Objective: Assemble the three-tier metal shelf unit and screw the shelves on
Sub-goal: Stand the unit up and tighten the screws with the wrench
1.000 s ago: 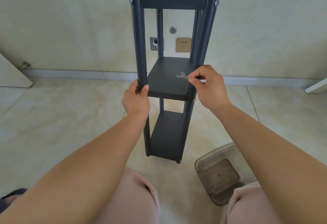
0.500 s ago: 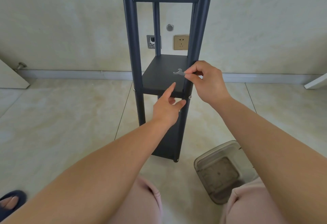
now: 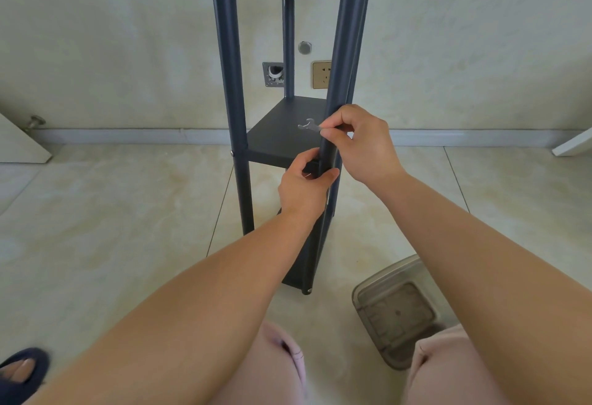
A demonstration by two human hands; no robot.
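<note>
A tall dark metal shelf unit [image 3: 229,52] stands upright on the tiled floor in front of me, with a top rail, a middle shelf [image 3: 282,129] and a bottom shelf. My right hand [image 3: 358,145] pinches a small flat silver wrench [image 3: 308,124] above the middle shelf, beside the front right post [image 3: 344,52]. My left hand [image 3: 304,185] grips that front right post at the middle shelf's corner, thumb on the near side. The screw at that corner is hidden by my fingers.
A clear plastic container [image 3: 395,311] sits on the floor at lower right, near my right knee. The wall behind carries a gold socket [image 3: 321,74] and an open wall box [image 3: 274,74]. White panels lean at the far left and far right. A dark slipper [image 3: 22,372] is at lower left.
My left hand let go of the front left post, crossed over and now grips the front right post at the middle shelf. The view shifted left and down a little.
</note>
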